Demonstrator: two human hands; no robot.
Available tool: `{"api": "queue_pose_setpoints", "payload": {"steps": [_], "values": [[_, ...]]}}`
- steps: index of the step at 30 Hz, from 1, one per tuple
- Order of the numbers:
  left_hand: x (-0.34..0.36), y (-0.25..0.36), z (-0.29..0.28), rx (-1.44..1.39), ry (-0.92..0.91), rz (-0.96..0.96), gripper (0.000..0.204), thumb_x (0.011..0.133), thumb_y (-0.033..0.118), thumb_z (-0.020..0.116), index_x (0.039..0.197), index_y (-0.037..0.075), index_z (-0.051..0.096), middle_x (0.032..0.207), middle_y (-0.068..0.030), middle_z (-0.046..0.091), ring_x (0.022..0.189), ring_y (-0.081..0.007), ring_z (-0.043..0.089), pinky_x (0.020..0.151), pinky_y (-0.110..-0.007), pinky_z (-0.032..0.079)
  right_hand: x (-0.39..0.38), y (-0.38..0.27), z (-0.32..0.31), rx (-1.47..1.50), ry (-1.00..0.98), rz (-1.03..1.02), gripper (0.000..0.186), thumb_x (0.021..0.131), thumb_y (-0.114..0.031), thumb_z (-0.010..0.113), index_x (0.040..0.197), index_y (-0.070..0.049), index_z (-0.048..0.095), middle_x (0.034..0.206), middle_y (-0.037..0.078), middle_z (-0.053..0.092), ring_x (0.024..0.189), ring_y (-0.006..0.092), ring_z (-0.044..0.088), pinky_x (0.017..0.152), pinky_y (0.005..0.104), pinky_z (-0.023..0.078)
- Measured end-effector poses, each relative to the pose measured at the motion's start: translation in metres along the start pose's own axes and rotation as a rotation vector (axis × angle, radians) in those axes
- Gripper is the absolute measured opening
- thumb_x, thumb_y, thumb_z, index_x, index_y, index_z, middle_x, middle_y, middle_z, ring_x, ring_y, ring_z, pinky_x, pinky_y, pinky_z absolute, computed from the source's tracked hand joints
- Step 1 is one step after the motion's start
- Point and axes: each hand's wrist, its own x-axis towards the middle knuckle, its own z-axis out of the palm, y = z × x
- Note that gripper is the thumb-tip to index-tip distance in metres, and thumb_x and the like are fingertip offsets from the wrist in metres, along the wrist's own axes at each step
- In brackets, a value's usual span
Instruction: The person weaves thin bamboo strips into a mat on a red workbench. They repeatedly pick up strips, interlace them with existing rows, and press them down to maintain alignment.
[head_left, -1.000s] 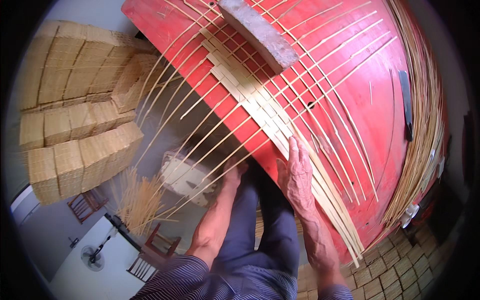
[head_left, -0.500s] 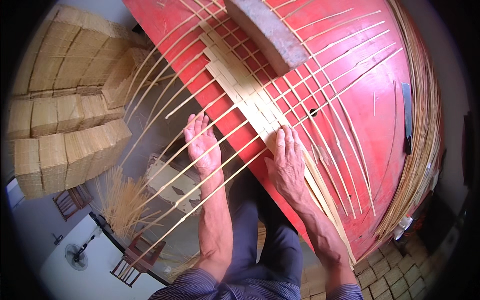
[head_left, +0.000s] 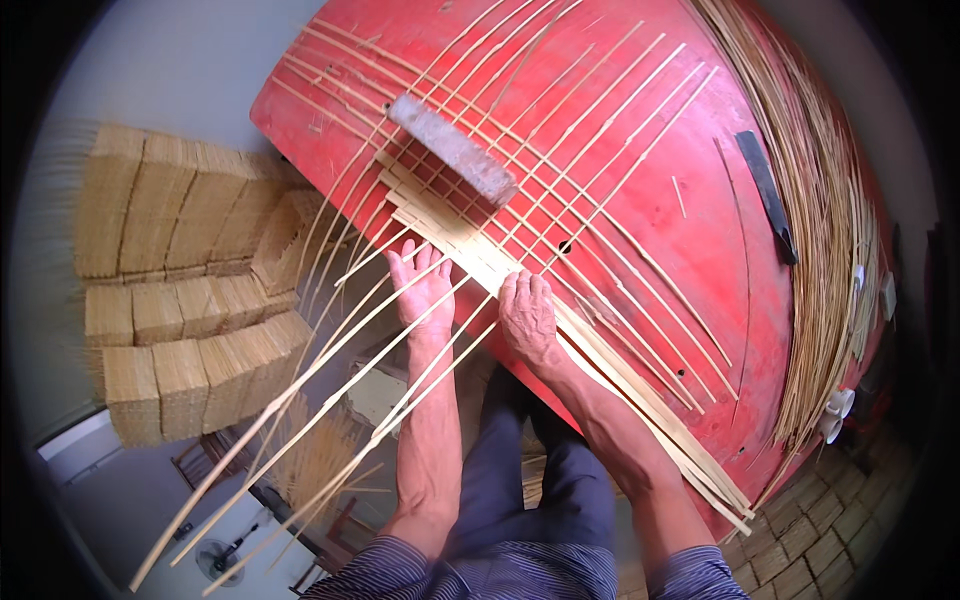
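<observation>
A woven band of flat pale bamboo strips (head_left: 487,262) runs across thin bamboo splints on a red board (head_left: 650,170). My left hand (head_left: 425,295), palm up with fingers stretched apart, is at the band's near edge, among the splints that jut past the board. Long splints (head_left: 372,352) cross above that hand and forearm. My right hand (head_left: 528,318) is closed over the flat strips at the band's right end, fingers bent together and pressing; its thumb is mostly hidden. From under it, loose flat strips (head_left: 640,412) trail to the lower right.
A stone-like block (head_left: 452,150) weighs down the lattice. A dark blade (head_left: 765,195) lies near a thick bundle of splints (head_left: 815,260) along the board's right. Stacked woven pieces (head_left: 200,350) stand at left. A fan (head_left: 220,560) is at lower left.
The view has shifted, showing more of the board. The projecting splints have bunched together and bent at the left. My right hand's fingers have gone from flat to bent; my left fingers are nearer the band.
</observation>
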Motion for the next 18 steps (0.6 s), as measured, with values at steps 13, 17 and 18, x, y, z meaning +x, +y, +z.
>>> {"api": "queue_pose_setpoints", "payload": {"steps": [13, 17, 18], "values": [[0.083, -0.016, 0.052, 0.591, 0.273, -0.051, 0.037, 0.100, 0.029, 0.055, 0.127, 0.004, 0.054, 0.128, -0.0132, 0.060, 0.117, -0.0251, 0.058, 0.092, -0.041, 0.047, 0.035, 0.051, 0.010, 0.668, -0.102, 0.106, 0.005, 0.077, -0.001, 0.055, 0.081, 0.002, 0.057, 0.074, 0.024, 0.063, 0.073, 0.0426, 0.065, 0.066, 0.0512, 0.053], [0.095, -0.021, 0.066, 0.753, 0.370, -0.079, 0.030, 0.099, 0.020, 0.057, 0.124, 0.005, 0.053, 0.121, -0.0093, 0.060, 0.110, -0.0241, 0.058, 0.087, -0.045, 0.046, 0.041, 0.065, 0.017, 0.776, -0.076, 0.176, 0.003, 0.076, 0.000, 0.056, 0.073, -0.001, 0.058, 0.064, 0.022, 0.062, 0.065, 0.0420, 0.065, 0.057, 0.0509, 0.051], [0.090, -0.024, 0.073, 0.812, 0.352, -0.093, 0.030, 0.099, 0.019, 0.056, 0.124, 0.005, 0.053, 0.120, -0.0095, 0.060, 0.111, -0.0252, 0.058, 0.090, -0.046, 0.045, 0.038, 0.069, 0.020, 0.813, -0.087, 0.189, 0.005, 0.076, 0.000, 0.056, 0.072, -0.001, 0.058, 0.062, 0.022, 0.061, 0.063, 0.0419, 0.065, 0.055, 0.0507, 0.050]]}}
